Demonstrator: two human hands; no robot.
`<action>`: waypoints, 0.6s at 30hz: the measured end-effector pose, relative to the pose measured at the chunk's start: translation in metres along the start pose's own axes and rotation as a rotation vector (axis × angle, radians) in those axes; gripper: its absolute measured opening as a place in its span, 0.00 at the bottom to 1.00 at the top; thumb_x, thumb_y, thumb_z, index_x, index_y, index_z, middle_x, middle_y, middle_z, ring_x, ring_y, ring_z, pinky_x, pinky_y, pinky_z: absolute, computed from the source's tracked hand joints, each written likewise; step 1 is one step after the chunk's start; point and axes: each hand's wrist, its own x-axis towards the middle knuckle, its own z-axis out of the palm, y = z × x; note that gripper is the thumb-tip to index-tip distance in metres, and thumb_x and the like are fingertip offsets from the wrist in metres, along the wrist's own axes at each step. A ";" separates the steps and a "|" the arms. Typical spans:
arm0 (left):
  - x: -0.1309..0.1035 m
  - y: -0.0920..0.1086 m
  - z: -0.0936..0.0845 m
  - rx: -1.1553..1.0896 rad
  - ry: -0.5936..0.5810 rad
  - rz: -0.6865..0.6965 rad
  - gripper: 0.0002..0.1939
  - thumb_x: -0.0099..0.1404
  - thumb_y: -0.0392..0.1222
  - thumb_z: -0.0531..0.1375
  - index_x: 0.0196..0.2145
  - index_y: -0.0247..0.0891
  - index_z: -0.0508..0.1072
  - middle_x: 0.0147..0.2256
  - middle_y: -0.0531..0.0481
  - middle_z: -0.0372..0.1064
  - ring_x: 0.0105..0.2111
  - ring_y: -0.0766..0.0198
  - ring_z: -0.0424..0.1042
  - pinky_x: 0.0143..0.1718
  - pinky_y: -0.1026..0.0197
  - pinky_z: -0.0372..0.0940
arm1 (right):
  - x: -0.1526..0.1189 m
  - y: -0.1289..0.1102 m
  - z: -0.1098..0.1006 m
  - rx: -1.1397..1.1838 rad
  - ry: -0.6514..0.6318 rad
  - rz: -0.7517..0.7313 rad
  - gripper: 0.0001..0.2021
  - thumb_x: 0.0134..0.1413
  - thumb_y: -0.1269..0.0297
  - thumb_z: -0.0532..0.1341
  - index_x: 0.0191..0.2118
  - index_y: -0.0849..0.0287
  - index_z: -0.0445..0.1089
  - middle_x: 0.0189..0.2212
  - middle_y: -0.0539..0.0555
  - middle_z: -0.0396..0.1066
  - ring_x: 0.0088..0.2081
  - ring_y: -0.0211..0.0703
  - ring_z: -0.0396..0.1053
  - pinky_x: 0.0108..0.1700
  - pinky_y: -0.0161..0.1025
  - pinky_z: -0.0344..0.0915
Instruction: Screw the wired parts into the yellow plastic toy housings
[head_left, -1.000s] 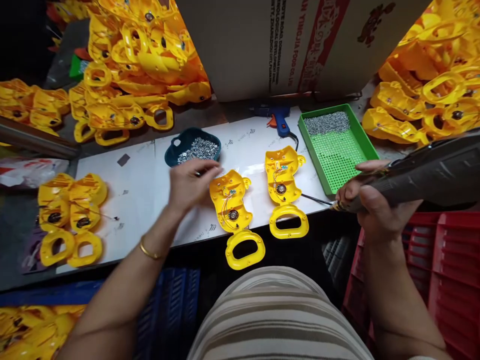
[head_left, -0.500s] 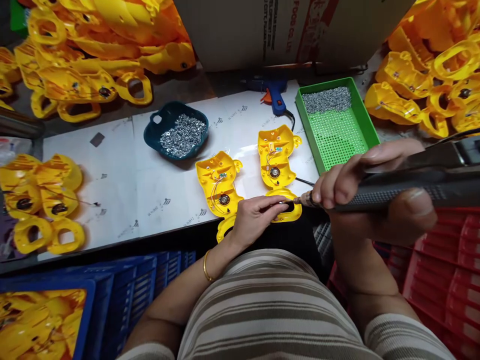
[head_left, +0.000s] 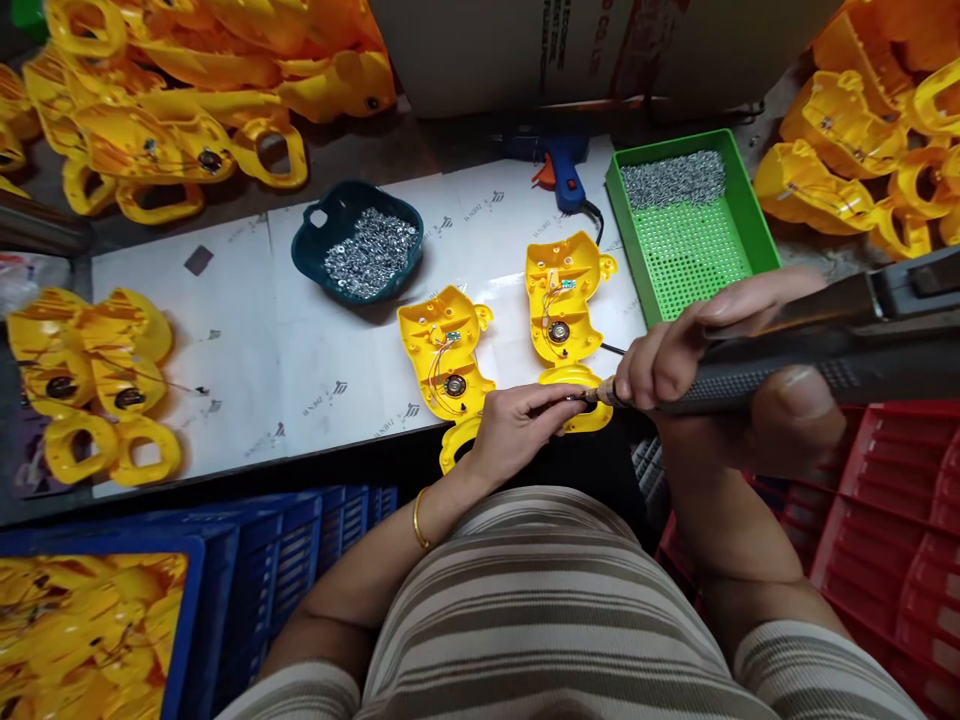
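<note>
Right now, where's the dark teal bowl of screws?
In the head view, the dark teal bowl sits on the white worktop, left of centre, just up-left of the left yellow shell and well left of the green tray.

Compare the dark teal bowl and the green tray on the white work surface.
The dark teal bowl is rounded with curved walls; the green tray is rectangular with straight sides. The bowl's small metal pieces cover most of its inside; the tray's screws sit heaped at the far end, leaving its perforated floor bare. The bowl sits left of the two open yellow shells, the tray right. Both hold small silvery hardware.
</note>
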 end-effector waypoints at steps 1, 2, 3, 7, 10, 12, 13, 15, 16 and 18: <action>0.000 -0.001 0.000 0.002 -0.002 -0.003 0.10 0.63 0.44 0.64 0.40 0.42 0.82 0.28 0.51 0.78 0.22 0.67 0.73 0.24 0.66 0.69 | 0.000 0.000 0.001 0.016 0.001 -0.008 0.12 0.51 0.46 0.60 0.37 0.45 0.64 0.13 0.42 0.57 0.12 0.39 0.54 0.17 0.41 0.58; 0.000 -0.001 0.000 0.007 -0.003 -0.007 0.10 0.63 0.45 0.64 0.41 0.42 0.81 0.28 0.51 0.78 0.21 0.67 0.72 0.24 0.66 0.68 | 0.000 0.001 0.002 0.029 0.004 -0.012 0.11 0.51 0.47 0.60 0.37 0.45 0.64 0.13 0.42 0.57 0.11 0.39 0.54 0.16 0.40 0.57; 0.000 -0.001 0.000 0.015 0.001 -0.009 0.11 0.62 0.45 0.65 0.42 0.42 0.81 0.28 0.51 0.78 0.21 0.68 0.71 0.24 0.66 0.68 | 0.001 0.001 0.002 0.034 0.008 -0.014 0.12 0.51 0.47 0.60 0.36 0.45 0.64 0.13 0.42 0.57 0.11 0.38 0.53 0.15 0.40 0.56; 0.002 0.002 -0.002 0.112 -0.005 0.033 0.19 0.58 0.44 0.68 0.48 0.41 0.79 0.29 0.51 0.78 0.19 0.71 0.68 0.26 0.66 0.67 | 0.003 0.002 0.000 -0.013 0.021 0.004 0.15 0.49 0.43 0.61 0.37 0.44 0.63 0.12 0.41 0.56 0.11 0.38 0.53 0.16 0.40 0.57; 0.003 0.005 -0.005 0.212 -0.061 0.088 0.11 0.62 0.42 0.65 0.44 0.43 0.80 0.31 0.50 0.79 0.24 0.67 0.73 0.29 0.65 0.69 | 0.003 0.002 -0.003 -0.029 0.029 0.021 0.16 0.48 0.42 0.61 0.37 0.44 0.62 0.12 0.41 0.57 0.11 0.39 0.54 0.15 0.40 0.58; 0.004 0.007 -0.006 0.237 -0.083 0.111 0.09 0.65 0.42 0.62 0.42 0.43 0.81 0.32 0.49 0.80 0.28 0.64 0.76 0.30 0.64 0.69 | 0.003 0.000 -0.003 -0.019 0.027 0.029 0.16 0.47 0.42 0.61 0.36 0.44 0.62 0.12 0.40 0.57 0.10 0.38 0.54 0.15 0.39 0.58; 0.004 0.007 -0.006 0.240 -0.085 0.118 0.09 0.66 0.42 0.62 0.42 0.43 0.81 0.33 0.49 0.80 0.29 0.63 0.77 0.30 0.64 0.69 | 0.002 -0.001 -0.003 -0.026 0.023 0.040 0.16 0.47 0.42 0.61 0.36 0.45 0.62 0.12 0.40 0.57 0.11 0.38 0.55 0.15 0.39 0.58; 0.004 0.009 -0.005 0.249 -0.085 0.127 0.09 0.66 0.42 0.61 0.42 0.43 0.81 0.34 0.49 0.80 0.30 0.62 0.78 0.30 0.65 0.69 | 0.002 -0.002 -0.002 -0.054 0.012 0.073 0.18 0.47 0.40 0.61 0.34 0.46 0.62 0.12 0.40 0.57 0.11 0.37 0.56 0.17 0.39 0.60; 0.003 0.009 -0.005 0.253 -0.087 0.133 0.09 0.67 0.42 0.60 0.41 0.43 0.81 0.34 0.49 0.80 0.30 0.62 0.78 0.30 0.65 0.69 | 0.002 -0.003 -0.001 -0.052 -0.001 0.079 0.18 0.48 0.40 0.61 0.33 0.47 0.62 0.12 0.40 0.57 0.12 0.37 0.57 0.17 0.39 0.60; 0.003 0.011 -0.004 0.257 -0.100 0.146 0.10 0.67 0.41 0.60 0.42 0.42 0.81 0.33 0.49 0.80 0.29 0.63 0.78 0.29 0.66 0.68 | 0.003 -0.004 0.000 0.000 -0.022 0.057 0.15 0.50 0.43 0.61 0.34 0.47 0.63 0.13 0.40 0.57 0.11 0.36 0.57 0.17 0.38 0.60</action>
